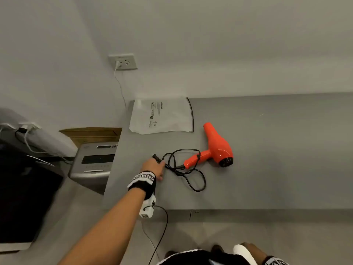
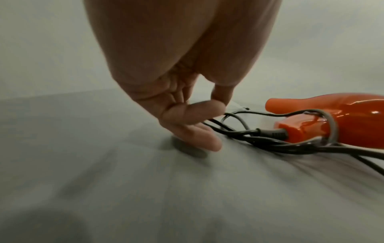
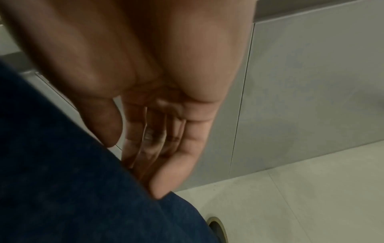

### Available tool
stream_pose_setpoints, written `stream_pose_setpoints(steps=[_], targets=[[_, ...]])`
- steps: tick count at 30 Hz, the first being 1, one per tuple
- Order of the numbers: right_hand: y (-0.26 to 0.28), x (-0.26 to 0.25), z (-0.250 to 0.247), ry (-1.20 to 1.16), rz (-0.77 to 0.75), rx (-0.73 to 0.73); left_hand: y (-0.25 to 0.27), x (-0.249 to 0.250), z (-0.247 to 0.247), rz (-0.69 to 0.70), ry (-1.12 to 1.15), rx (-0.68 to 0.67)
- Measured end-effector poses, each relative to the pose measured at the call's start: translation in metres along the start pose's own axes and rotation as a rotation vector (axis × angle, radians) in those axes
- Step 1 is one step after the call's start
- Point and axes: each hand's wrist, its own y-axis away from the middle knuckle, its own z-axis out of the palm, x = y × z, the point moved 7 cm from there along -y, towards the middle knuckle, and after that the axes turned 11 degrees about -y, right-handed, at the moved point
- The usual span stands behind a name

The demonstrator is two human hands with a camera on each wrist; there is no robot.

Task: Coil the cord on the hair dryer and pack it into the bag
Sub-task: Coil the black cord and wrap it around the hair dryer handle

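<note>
An orange hair dryer (image 1: 215, 148) lies on its side on the grey table (image 1: 277, 159), nozzle pointing away from me. Its black cord (image 1: 183, 166) sprawls in loose loops to the left of the handle. My left hand (image 1: 159, 165) is at the cord's left end, fingers curled round it, and the plug (image 1: 155, 157) sticks out beyond them. In the left wrist view my left hand (image 2: 212, 118) pinches the cord (image 2: 270, 141) next to the dryer handle (image 2: 311, 129). A flat white bag (image 1: 162, 116) lies at the table's far left corner. My right hand (image 3: 158, 148) hangs relaxed and empty beside my dark trousers.
A wall socket (image 1: 124, 62) with a white cable sits above the table's far left corner. A grey appliance (image 1: 95, 161) and a cardboard box (image 1: 93, 133) stand left of the table. A thin black camera cable (image 1: 162, 226) dangles from my left wrist over the table's front edge.
</note>
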Motion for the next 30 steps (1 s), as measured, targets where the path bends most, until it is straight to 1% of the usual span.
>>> stream_pose_setpoints(steps=[2, 3, 4, 5, 6, 7, 9, 12, 13, 14, 15, 16, 17, 18, 19, 20, 21, 22, 23, 24, 25, 26, 27, 28, 30], targets=[[-0.001, -0.008, -0.002, 0.12, -0.092, 0.019, 0.0, 0.009, -0.01, -0.026, -0.007, 0.042], [0.001, -0.009, -0.001, 0.185, -0.095, 0.02, -0.003, 0.013, -0.012, -0.024, -0.013, 0.06], [0.006, -0.014, -0.001, 0.155, -0.093, 0.044, -0.004, 0.017, -0.011, -0.021, -0.03, 0.061], [0.009, -0.015, 0.0, 0.108, -0.059, 0.045, -0.009, 0.018, -0.008, -0.021, -0.03, 0.05], [0.009, -0.015, 0.0, 0.111, -0.044, 0.043, -0.02, 0.016, -0.001, -0.024, -0.048, 0.04], [0.015, -0.02, 0.002, 0.209, -0.058, 0.038, -0.026, 0.016, 0.003, -0.03, -0.057, 0.034], [0.016, -0.026, 0.002, 0.329, -0.098, 0.033, -0.035, 0.018, 0.008, -0.021, -0.067, 0.024], [0.019, -0.021, -0.003, 0.381, -0.134, 0.0, -0.004, 0.04, -0.012, 0.031, -0.029, 0.059], [0.022, -0.019, -0.003, 0.396, -0.142, -0.013, 0.004, 0.046, -0.019, 0.046, 0.023, 0.059], [0.021, -0.022, -0.005, 0.403, -0.187, 0.011, 0.008, 0.05, -0.023, 0.075, 0.097, 0.061], [0.018, -0.028, -0.01, 0.42, -0.301, 0.031, 0.014, 0.055, -0.029, 0.098, 0.209, 0.068], [0.015, -0.03, -0.015, 0.378, -0.365, 0.016, 0.015, 0.058, -0.033, 0.124, 0.324, 0.081], [0.013, -0.037, -0.014, 0.452, -0.381, -0.011, 0.023, 0.063, -0.039, 0.156, 0.422, 0.078], [0.014, -0.031, -0.014, 0.515, -0.35, 0.005, 0.028, 0.069, -0.044, 0.216, 0.48, 0.086], [0.024, -0.026, -0.02, 0.498, -0.338, -0.002, 0.035, 0.076, -0.049, 0.275, 0.505, 0.08], [0.036, -0.01, -0.027, 0.483, -0.329, -0.016, 0.043, 0.082, -0.053, 0.338, 0.524, 0.083], [0.058, 0.026, -0.033, 0.529, -0.231, -0.07, 0.051, 0.089, -0.056, 0.38, 0.527, 0.082], [0.085, 0.065, -0.034, 0.616, -0.147, -0.18, 0.058, 0.095, -0.06, 0.419, 0.532, 0.085], [0.105, 0.09, -0.038, 0.624, -0.083, -0.246, 0.064, 0.101, -0.062, 0.446, 0.524, 0.085], [0.111, 0.097, -0.041, 0.628, -0.113, -0.26, 0.069, 0.105, -0.063, 0.471, 0.522, 0.083], [0.107, 0.08, -0.04, 0.628, -0.189, -0.233, 0.074, 0.11, -0.065, 0.494, 0.515, 0.08], [0.101, 0.053, -0.037, 0.578, -0.288, -0.199, 0.079, 0.114, -0.065, 0.514, 0.51, 0.078], [0.092, 0.015, -0.027, 0.533, -0.389, -0.17, 0.082, 0.117, -0.065, 0.53, 0.509, 0.075], [0.089, -0.012, -0.021, 0.497, -0.493, -0.128, 0.085, 0.121, -0.066, 0.55, 0.515, 0.073], [0.089, -0.061, -0.012, 0.482, -0.652, 0.017, 0.093, 0.129, -0.068, 0.583, 0.53, 0.071]])
